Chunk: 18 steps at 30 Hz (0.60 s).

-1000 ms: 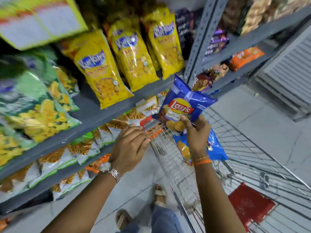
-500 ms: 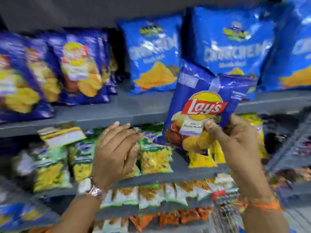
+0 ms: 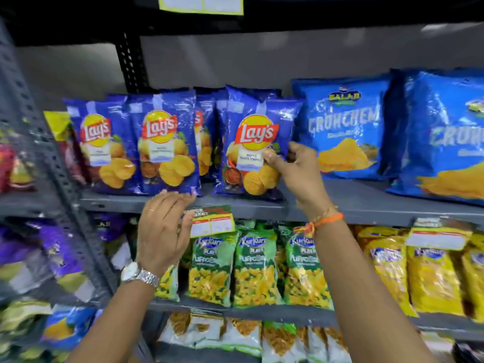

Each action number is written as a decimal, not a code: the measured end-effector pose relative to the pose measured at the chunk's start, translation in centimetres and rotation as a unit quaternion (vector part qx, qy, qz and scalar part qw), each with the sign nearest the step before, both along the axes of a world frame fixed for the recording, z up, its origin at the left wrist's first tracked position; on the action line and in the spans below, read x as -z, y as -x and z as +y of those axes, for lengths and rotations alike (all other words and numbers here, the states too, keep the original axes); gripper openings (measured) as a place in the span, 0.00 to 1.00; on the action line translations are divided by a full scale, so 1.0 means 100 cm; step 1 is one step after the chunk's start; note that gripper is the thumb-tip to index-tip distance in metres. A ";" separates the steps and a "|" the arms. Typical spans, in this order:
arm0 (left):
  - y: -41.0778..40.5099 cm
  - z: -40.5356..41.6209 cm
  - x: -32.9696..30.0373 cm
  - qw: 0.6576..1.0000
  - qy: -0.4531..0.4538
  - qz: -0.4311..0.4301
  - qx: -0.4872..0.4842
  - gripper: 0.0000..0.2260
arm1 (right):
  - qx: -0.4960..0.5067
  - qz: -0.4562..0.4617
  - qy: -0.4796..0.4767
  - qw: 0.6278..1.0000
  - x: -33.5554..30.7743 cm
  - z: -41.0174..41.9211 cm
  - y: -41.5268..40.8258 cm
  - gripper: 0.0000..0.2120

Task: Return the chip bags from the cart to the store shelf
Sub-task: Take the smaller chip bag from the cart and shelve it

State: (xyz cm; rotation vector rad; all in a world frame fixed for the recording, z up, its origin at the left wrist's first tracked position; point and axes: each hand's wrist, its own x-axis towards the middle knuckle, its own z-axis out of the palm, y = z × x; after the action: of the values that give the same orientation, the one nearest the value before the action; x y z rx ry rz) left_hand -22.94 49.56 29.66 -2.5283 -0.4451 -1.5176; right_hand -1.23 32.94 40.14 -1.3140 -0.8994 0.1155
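The right hand (image 3: pixel 296 170) pinches a blue Lay's bag (image 3: pixel 255 145) by its right edge, thumb on the front, and the bag stands upright with its bottom on the grey shelf (image 3: pixel 262 205). To the left of this hand stand more Lay's bags (image 3: pixel 167 142) in a row; to its right lean lighter blue Crunchem bags (image 3: pixel 345 127). Lower and to the left, the left hand (image 3: pixel 163 231) is open and holds nothing, its fingertips at the shelf's front edge just under the nearest bag of that row.
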 end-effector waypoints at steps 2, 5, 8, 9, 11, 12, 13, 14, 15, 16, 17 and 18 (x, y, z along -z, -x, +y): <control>0.004 0.009 0.009 1.000 0.003 0.014 0.011 0.21 | -0.006 0.015 0.010 1.000 0.003 0.014 -0.001 0.07; 0.004 0.018 0.016 1.000 0.018 0.006 0.023 0.22 | -0.005 0.025 0.017 1.000 0.005 0.026 -0.002 0.08; -0.005 0.019 0.018 0.999 0.032 -0.029 0.027 0.22 | 0.005 0.030 0.012 0.999 0.009 0.030 0.000 0.07; -0.008 0.018 0.019 0.998 0.037 -0.045 0.027 0.22 | 0.012 0.030 0.011 0.999 0.011 0.031 0.001 0.07; -0.012 0.016 0.022 0.996 0.043 -0.072 0.027 0.21 | 0.026 0.031 0.009 0.999 0.013 0.032 0.004 0.07; -0.014 0.016 0.023 0.995 0.043 -0.082 0.029 0.21 | 0.031 0.033 0.009 0.999 0.013 0.032 0.005 0.06; -0.015 0.017 0.024 0.995 0.044 -0.088 0.033 0.21 | 0.037 0.034 0.009 0.999 0.014 0.032 0.005 0.06; -0.015 0.017 0.025 0.994 0.045 -0.092 0.037 0.21 | 0.041 0.035 0.010 0.999 0.014 0.031 0.005 0.05; -0.015 0.018 0.025 0.994 0.045 -0.092 0.041 0.21 | 0.044 0.035 0.011 0.998 0.014 0.032 0.005 0.05; -0.015 0.018 0.026 0.994 0.045 -0.092 0.043 0.21 | 0.045 0.037 0.011 0.998 0.014 0.031 0.005 0.06; -0.015 0.017 0.026 0.994 0.045 -0.092 0.044 0.20 | 0.046 0.041 0.010 0.998 0.014 0.031 0.005 0.07; -0.015 0.017 0.025 0.993 0.047 -0.093 0.046 0.20 | 0.047 0.045 0.009 0.998 0.013 0.030 0.005 0.10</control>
State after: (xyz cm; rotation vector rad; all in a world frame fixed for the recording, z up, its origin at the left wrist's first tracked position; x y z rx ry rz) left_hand -21.43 51.25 27.13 -2.5184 -0.4414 -1.8178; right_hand -1.77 35.95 38.85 -1.3551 -0.7600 0.1096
